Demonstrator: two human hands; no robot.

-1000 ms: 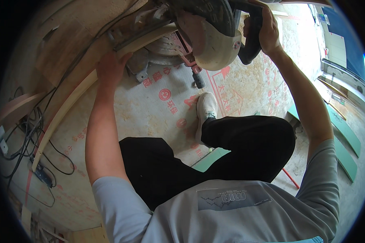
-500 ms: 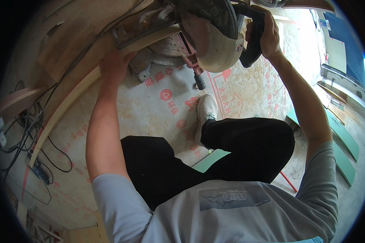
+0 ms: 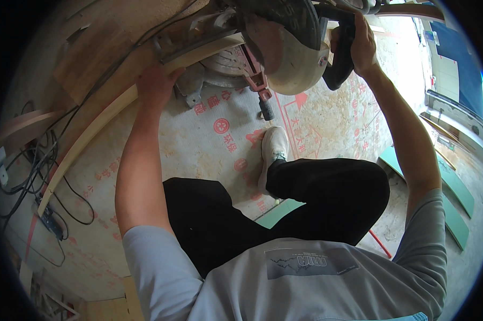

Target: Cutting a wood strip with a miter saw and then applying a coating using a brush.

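Observation:
At the upper middle stands a miter saw with a black body and a pale, dusty blade guard (image 3: 297, 64). My right hand (image 3: 363, 51) is wrapped round its black D-shaped handle (image 3: 344, 56). A long, pale wooden strip (image 3: 99, 120) runs from the lower left up onto the saw's base, along its metal fence (image 3: 198, 47); it looks bowed in this wide view. My left hand (image 3: 157, 88) is closed over the strip, left of the saw, thumb pointing toward the blade side. The guard hides the strip's far end and most of the blade.
Tangled black cables (image 3: 35, 166) and a power strip (image 3: 51, 223) lie at the left. Green boards (image 3: 458, 222) lie at the right, and another green piece (image 3: 279, 212) is under my legs. My shoe (image 3: 275, 144) stands on the printed floor sheet (image 3: 209, 155), just before the saw's front knob (image 3: 266, 111).
Both hands keep their holds. The saw's handle and my right hand appear slightly farther right and lower; my left hand also sits a little farther right. The view has shifted slightly.

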